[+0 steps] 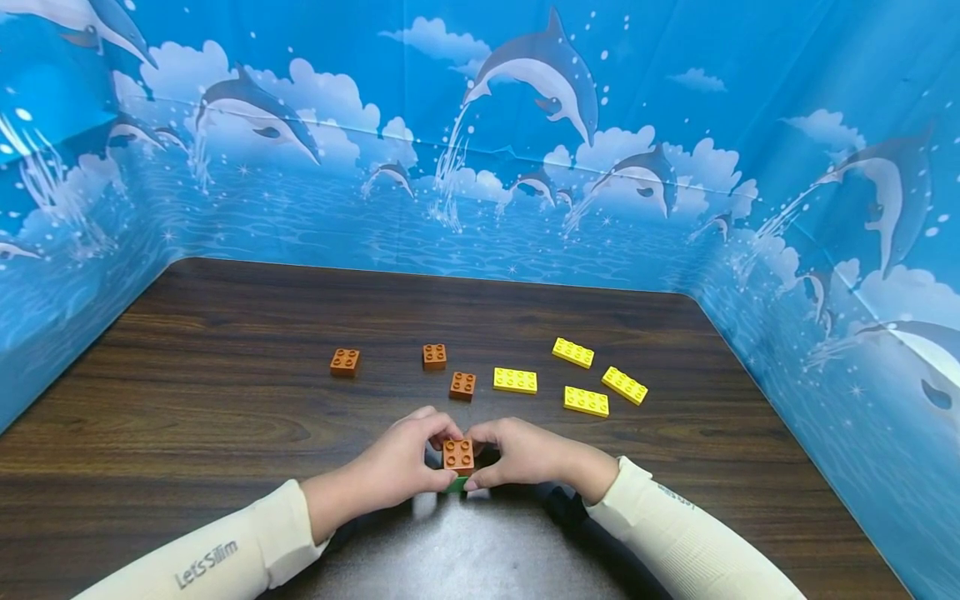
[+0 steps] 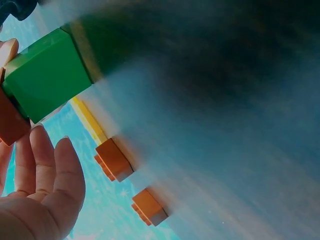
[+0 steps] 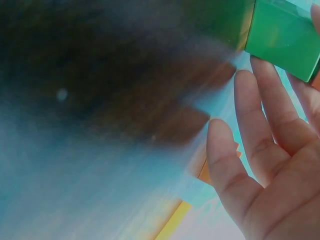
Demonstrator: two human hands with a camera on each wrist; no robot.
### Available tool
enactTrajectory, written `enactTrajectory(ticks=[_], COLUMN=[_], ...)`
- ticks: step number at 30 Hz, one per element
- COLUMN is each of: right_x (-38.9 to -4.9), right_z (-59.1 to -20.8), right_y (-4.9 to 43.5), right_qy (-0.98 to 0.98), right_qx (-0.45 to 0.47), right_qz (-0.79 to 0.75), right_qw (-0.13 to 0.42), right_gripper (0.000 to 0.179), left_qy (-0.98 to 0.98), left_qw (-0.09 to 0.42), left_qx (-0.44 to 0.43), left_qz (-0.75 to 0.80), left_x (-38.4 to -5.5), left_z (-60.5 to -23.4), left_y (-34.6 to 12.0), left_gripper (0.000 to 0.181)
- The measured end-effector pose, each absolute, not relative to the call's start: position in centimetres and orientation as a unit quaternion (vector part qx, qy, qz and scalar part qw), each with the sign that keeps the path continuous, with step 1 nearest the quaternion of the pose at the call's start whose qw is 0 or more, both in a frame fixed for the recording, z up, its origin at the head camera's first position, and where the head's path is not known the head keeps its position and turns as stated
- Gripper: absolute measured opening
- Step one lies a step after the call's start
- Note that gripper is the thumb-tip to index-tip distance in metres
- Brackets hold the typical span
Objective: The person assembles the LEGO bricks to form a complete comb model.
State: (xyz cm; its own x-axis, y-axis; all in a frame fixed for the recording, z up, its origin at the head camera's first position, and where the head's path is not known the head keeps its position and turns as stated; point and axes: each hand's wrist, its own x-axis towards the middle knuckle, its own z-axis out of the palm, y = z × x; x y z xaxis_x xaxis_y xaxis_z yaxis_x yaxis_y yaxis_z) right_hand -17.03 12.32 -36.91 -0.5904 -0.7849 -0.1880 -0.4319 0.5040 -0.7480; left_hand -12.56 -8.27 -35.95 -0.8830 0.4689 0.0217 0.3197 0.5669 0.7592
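Note:
An orange-brown toy brick (image 1: 458,456) with studs on top sits on a green brick (image 1: 457,484) near the front of the table. From the left, my left hand (image 1: 412,454) pinches the orange brick between thumb and fingers. My right hand (image 1: 521,452) holds it from the opposite side, its thumb low by the green brick's front. In the left wrist view, the plain side of the green brick (image 2: 47,75) shows beneath the orange one (image 2: 11,120). The right wrist view has the green brick (image 3: 285,40) above the hand's loosely extended lower fingers (image 3: 247,105).
Three loose orange-brown bricks, one farthest left (image 1: 345,362), one behind (image 1: 434,357) and one nearer (image 1: 462,386), lie beyond the hands. Several flat yellow bricks (image 1: 515,381) lie to the right. A dolphin-print curtain (image 1: 480,225) encloses the dark wooden table (image 1: 225,375) at back and sides.

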Motion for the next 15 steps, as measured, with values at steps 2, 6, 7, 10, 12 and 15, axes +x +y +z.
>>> enactTrajectory(ticks=[2, 6, 7, 10, 12, 15], right_x=[-17.01, -16.99, -17.00, -17.01, -17.01, -17.00], right_z=[-36.86, -36.84, -36.86, -36.92, -36.93, -36.92], right_y=[12.30, 12.28, 12.28, 12.29, 12.29, 12.28], right_qy=[0.827, 0.828, 0.829, 0.828, 0.829, 0.829], right_qx=[-0.368, -0.367, -0.367, -0.367, -0.367, -0.367], right_qz=[-0.334, -0.333, -0.332, -0.332, -0.331, -0.330], right_qw=[0.263, 0.262, 0.261, 0.262, 0.262, 0.262], right_gripper=[0.023, 0.023, 0.023, 0.022, 0.022, 0.022], left_qy=[0.880, 0.874, 0.873, 0.868, 0.867, 0.866], left_qw=[0.095, 0.107, 0.109, 0.116, 0.118, 0.120], left_qx=[0.223, 0.220, 0.219, 0.216, 0.215, 0.215], left_qz=[0.410, 0.421, 0.423, 0.431, 0.434, 0.434], left_x=[-12.59, -12.69, -12.72, -12.77, -12.79, -12.81], left_z=[-35.94, -36.01, -36.04, -36.09, -36.10, -36.12], left_y=[-8.32, -8.41, -8.43, -8.45, -8.44, -8.38], left_gripper=[0.029, 0.028, 0.029, 0.029, 0.029, 0.029])
